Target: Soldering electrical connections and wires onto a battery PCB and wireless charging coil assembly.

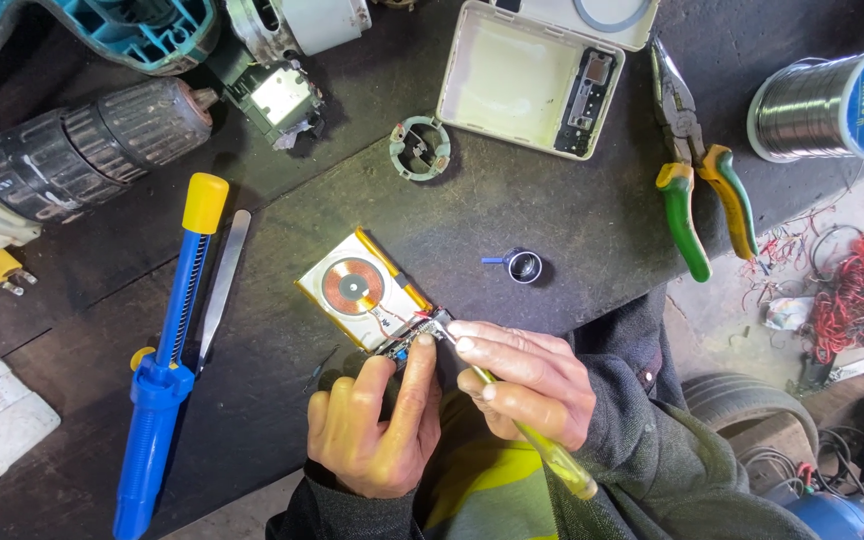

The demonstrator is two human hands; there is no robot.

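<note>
1. Dark worn bench top [552,220] fills the view; both hands work at its near edge, forearms in dark sleeves coming up from below.
2. Left hand [377,430] lies palm down, fingers curled, thumb and forefinger pressed onto the lower corner of the flat battery pack [352,300]; the pack sits tilted near the bench centre, a copper coil [353,286] on its face and a small circuit board [407,340] at its lower right edge.
3. Right hand [527,375] pinches a yellow-handled screwdriver [542,450] between thumb and fingers, tip laid on the circuit board; handle slants down and right over the lap.
4. Open room: bare bench to the right of the pack, with only a small blue cap [522,265] there; left of the pack lie metal tweezers [222,280] and a blue solder sucker [167,370], just beside each other.
5. Farther off: green-handled pliers [697,190], white plastic case [527,80], solder reel [842,100], drill [72,160].
6. Screwdriver tip and the board's parts are too small to make out; drill and solder reel are cut off by the frame.
</note>
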